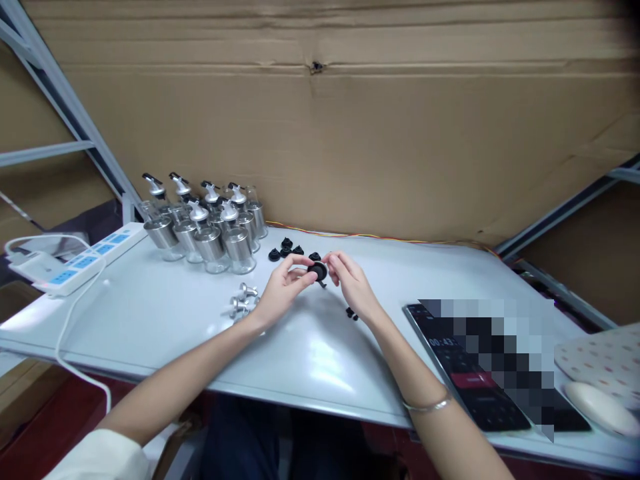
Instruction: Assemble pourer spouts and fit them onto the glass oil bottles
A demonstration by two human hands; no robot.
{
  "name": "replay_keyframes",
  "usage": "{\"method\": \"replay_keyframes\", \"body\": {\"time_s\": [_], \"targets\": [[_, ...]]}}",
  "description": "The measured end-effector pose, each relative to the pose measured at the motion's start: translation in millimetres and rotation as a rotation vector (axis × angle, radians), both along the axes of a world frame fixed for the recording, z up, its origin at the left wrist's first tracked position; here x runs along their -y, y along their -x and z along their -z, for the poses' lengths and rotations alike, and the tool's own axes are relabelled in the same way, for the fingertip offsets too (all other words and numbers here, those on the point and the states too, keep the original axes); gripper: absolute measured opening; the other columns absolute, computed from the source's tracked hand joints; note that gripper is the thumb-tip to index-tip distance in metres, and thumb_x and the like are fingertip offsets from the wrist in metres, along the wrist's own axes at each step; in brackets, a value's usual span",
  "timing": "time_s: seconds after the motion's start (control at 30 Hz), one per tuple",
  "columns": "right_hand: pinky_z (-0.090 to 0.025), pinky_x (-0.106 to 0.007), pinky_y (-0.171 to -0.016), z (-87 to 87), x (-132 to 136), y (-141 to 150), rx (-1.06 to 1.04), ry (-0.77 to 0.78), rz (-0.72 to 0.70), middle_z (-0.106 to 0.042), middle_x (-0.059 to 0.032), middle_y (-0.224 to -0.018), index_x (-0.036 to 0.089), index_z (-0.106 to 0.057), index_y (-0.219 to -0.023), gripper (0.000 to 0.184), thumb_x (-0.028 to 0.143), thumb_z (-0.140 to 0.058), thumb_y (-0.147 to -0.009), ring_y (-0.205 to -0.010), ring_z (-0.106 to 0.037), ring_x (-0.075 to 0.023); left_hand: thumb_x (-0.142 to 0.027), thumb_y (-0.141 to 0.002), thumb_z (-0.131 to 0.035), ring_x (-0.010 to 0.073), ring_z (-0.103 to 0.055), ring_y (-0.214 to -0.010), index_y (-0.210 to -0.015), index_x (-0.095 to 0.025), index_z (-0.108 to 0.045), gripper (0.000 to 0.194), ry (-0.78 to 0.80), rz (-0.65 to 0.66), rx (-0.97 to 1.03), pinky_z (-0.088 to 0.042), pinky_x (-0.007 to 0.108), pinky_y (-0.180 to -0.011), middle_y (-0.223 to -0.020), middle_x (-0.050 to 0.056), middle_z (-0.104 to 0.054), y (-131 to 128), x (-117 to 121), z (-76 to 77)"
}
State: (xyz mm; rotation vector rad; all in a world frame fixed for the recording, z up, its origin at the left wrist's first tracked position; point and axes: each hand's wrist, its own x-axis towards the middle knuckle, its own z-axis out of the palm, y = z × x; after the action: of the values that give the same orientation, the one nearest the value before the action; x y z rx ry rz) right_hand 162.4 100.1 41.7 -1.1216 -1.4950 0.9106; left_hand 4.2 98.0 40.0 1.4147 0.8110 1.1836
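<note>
Black cap [317,271], in left hand [284,291] grip: partly covered by thumb. Right hand [354,285]: hold, if any, too small to tell. Silver fittings [243,305], between desk's [165,313] front and back edges: partly behind left hand. Rear bottles [257,215], near left back corner: partly hidden. Spotted pad [600,363], near right front corner: cut off by picture edge.

**Left hand [283,290] in a pinch, right hand [356,285] curled just beside it**

Both bare forearms slant forward and inward: the left forearm [185,373] from lower left, the right forearm [413,360] from lower right. The left thumb [304,285] and left index finger [294,261] form a pincer. The right fingers [344,263] bend toward the left hand; their tips are too small to read clearly.
</note>
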Motion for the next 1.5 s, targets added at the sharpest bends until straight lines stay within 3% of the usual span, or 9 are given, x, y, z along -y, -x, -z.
{"method": "replay_keyframes", "body": {"time_s": [0.1, 0.23, 0.43, 0.67, 0.87, 1.13, 1.37, 1.5], "targets": [[-0.036, -0.025, -0.054, -1.3, 2, -2, -0.001, 0.079, -0.14, -0.047, 0.0047, -0.059, 0.02, -0.052, -0.087, 0.026, 0.045, -0.047, -0.084, -0.053, -0.043, -0.0108, -0.035, -0.072, -0.071, 0.0112, -0.06, -0.078, -0.095, -0.018, -0.051, 0.035, 0.018, -0.054, -0.02, -0.048, 0.028, -0.078, -0.099, 0.003, -0.058, 1, -2, 1.3], [-0.036, -0.023, -0.046, -2.1, 8, -1, -0.073, 0.12, -0.224, -0.052, 0.0051, -0.057, 0.019, -0.049, -0.089, 0.026, 0.042, -0.055, -0.078, -0.047, -0.045, -0.0098, -0.034, -0.072, -0.071, 0.0125, -0.06, -0.08, -0.095, -0.017, -0.053, 0.033, 0.04, 0.0, -0.03, -0.047, 0.027, -0.077, -0.094, 0.002, -0.058, 1, -1, -1.6], [-0.037, -0.021, -0.043, -4.2, 12, -2, -0.19, 0.123, -0.2, -0.052, 0.0061, -0.056, 0.019, -0.05, -0.086, 0.027, 0.039, -0.063, -0.074, -0.044, -0.044, -0.0074, -0.034, -0.074, -0.069, 0.0153, -0.061, -0.086, -0.098, -0.017, -0.056, 0.032, 0.017, 0.069, 0.0, -0.048, 0.029, -0.082, -0.091, 0.004, -0.061, 0, 4, -5.9], [-0.041, -0.023, -0.043, -0.5, 11, -2, -0.215, 0.162, -0.231, -0.055, 0.0042, -0.056, 0.018, -0.053, -0.089, 0.035, 0.044, -0.067, -0.071, -0.045, -0.05, -0.0094, -0.034, -0.072, -0.071, 0.015, -0.06, -0.084, -0.094, -0.017, -0.056, 0.032, 0.023, 0.036, -0.046, -0.05, 0.028, -0.076, -0.089, 0.003, -0.06, -1, 0, -1.2], [-0.047, -0.027, -0.05, 0.3, 12, 0, -0.201, 0.143, -0.204, -0.056, 0.0032, -0.057, 0.018, -0.056, -0.094, 0.036, 0.045, -0.066, -0.072, -0.05, -0.055, -0.0122, -0.037, -0.077, -0.066, 0.0179, -0.06, -0.094, -0.097, -0.016, -0.059, 0.03, -0.017, 0.025, -0.067, -0.05, 0.031, -0.084, -0.097, 0.007, -0.063, 2, -1, -0.9], [-0.046, -0.028, -0.051, 1.3, 10, -1, -0.169, 0.113, -0.192, -0.054, 0.004, -0.055, 0.017, -0.059, -0.092, 0.03, 0.038, -0.063, -0.071, -0.047, -0.053, -0.0116, -0.035, -0.079, -0.063, 0.0154, -0.064, -0.08, -0.102, -0.016, -0.054, 0.031, 0.019, 0.151, -0.057, -0.052, 0.031, -0.079, -0.086, 0.004, -0.063, 3, -5, 0.4], [-0.043, -0.026, -0.05, 2.9, 12, -1, -0.105, 0.135, -0.194, -0.053, 0.0045, -0.054, 0.018, -0.059, -0.091, 0.027, 0.035, -0.061, -0.071, -0.047, -0.05, -0.0111, -0.03, -0.078, -0.062, 0.0144, -0.062, -0.079, -0.095, -0.017, -0.052, 0.024, -0.109, 0.113, -0.16, -0.05, 0.028, -0.076, -0.085, 0.004, -0.063, 4, 0, -1.1], [-0.039, -0.025, -0.049, 4.1, 12, -2, -0.028, 0.1, -0.181, -0.053, 0.0029, -0.057, 0.018, -0.06, -0.087, 0.023, 0.033, -0.06, -0.07, -0.049, -0.048, -0.0115, -0.032, -0.073, -0.066, 0.0129, -0.06, -0.074, -0.085, -0.018, -0.049, 0.025, -0.08, 0.133, -0.153, -0.049, 0.026, -0.071, -0.081, 0.001, -0.06, 4, -2, 0.2]]}}
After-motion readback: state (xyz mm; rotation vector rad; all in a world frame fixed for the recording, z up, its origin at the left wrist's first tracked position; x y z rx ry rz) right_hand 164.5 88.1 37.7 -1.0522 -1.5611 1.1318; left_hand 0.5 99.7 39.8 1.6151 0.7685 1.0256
